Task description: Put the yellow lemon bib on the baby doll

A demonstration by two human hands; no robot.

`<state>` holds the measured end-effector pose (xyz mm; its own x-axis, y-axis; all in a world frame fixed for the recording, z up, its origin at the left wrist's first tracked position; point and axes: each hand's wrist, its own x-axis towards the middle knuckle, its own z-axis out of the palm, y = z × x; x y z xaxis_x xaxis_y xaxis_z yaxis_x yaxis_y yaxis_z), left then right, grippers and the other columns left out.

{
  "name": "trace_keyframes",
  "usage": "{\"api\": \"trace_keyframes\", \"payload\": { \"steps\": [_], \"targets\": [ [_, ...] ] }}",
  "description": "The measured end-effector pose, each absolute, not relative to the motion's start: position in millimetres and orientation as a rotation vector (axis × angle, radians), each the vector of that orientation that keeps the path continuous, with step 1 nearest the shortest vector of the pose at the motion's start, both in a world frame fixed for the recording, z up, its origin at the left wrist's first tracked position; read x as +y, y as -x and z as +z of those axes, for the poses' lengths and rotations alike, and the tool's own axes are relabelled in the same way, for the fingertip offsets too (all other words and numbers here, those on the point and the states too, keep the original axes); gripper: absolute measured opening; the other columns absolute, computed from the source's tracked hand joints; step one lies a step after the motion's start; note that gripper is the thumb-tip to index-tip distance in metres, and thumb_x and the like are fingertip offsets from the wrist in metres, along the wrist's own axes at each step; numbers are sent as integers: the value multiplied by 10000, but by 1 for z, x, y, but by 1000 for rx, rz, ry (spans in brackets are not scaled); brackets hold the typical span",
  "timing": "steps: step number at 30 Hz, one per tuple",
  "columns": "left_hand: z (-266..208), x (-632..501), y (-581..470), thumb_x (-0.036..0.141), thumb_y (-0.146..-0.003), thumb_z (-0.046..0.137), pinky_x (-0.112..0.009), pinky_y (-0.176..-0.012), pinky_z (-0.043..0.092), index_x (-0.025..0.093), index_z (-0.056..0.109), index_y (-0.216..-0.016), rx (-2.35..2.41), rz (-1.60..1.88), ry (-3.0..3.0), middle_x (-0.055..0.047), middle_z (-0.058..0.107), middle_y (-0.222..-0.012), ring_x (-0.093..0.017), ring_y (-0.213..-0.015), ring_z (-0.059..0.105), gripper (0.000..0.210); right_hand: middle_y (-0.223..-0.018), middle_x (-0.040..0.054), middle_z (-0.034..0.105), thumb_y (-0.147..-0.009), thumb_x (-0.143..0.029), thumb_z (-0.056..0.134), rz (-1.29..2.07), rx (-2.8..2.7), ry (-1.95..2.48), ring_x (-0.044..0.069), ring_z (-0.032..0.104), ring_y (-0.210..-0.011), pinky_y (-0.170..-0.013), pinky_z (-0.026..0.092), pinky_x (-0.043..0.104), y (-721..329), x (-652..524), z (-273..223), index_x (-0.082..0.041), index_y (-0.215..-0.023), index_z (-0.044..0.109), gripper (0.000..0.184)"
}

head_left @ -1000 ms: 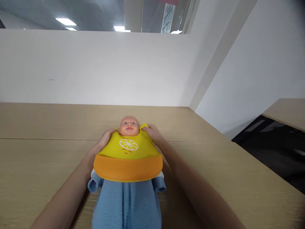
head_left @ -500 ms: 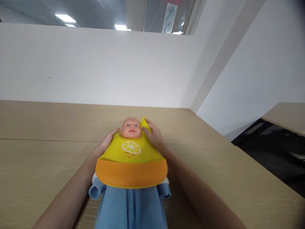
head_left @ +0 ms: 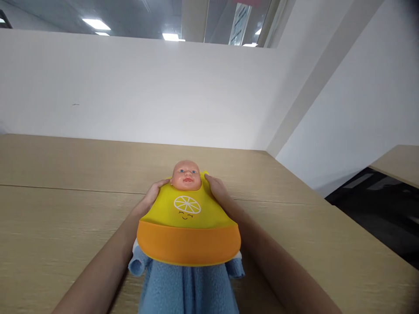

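A baby doll [head_left: 186, 174] in a fuzzy blue outfit [head_left: 190, 290] lies face up, its head away from me. Over its chest spreads a yellow silicone bib [head_left: 206, 205] with a citrus slice and a smiling face printed on it, and an orange catch pocket [head_left: 190, 245] along the bottom. My left hand [head_left: 153, 194] is closed on the bib's edge left of the doll's neck, its thumb on top. On the other side, my right hand [head_left: 216, 188] grips the bib's neck strap by the doll's head. The fingers of both hands are partly hidden behind the bib.
The doll lies on a wood-grain table [head_left: 72, 218] with a seam running across it. A white wall [head_left: 147, 91] stands along the far edge, meeting another wall at right. Beyond the table's right edge is a dark glossy surface [head_left: 376, 213].
The yellow strap end that stood up by the right of the doll's head has gone down behind its neck, my right hand with it. The view has shifted slightly.
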<state>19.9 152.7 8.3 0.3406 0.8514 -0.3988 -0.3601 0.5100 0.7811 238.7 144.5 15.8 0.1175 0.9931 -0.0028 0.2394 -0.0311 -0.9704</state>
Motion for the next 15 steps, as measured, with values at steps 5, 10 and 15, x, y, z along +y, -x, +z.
{"api": "trace_keyframes", "payload": {
  "steps": [5, 10, 15],
  "targets": [
    [5, 151, -18, 294, -691, 597, -316, -600, 512, 150, 670, -815, 901, 869, -661, -49, 725, -708, -223, -605, 663, 203, -742, 54, 655, -721, -498, 522, 1113, -1288, 1429, 184, 578, -685, -576, 417, 261, -236, 144, 12, -139, -744, 633, 376],
    [3, 155, -15, 209, -650, 592, -316, -663, 508, 143, 655, -841, 909, 873, -712, -54, 725, -731, -223, -645, 671, 212, -629, 16, 590, -697, -422, 512, 981, -1372, 1506, 159, 544, -620, -511, 370, 233, -239, 150, 3, -148, -675, 590, 285],
    [0, 159, -13, 238, -619, 628, -330, -684, 495, 137, 653, -836, 891, 825, -772, -56, 721, -737, -237, -685, 667, 240, -705, 28, 645, -655, -344, 507, 973, -1507, 1445, 184, 581, -710, -581, 417, 246, -235, 155, 0, -150, -663, 613, 222]
  ]
}}
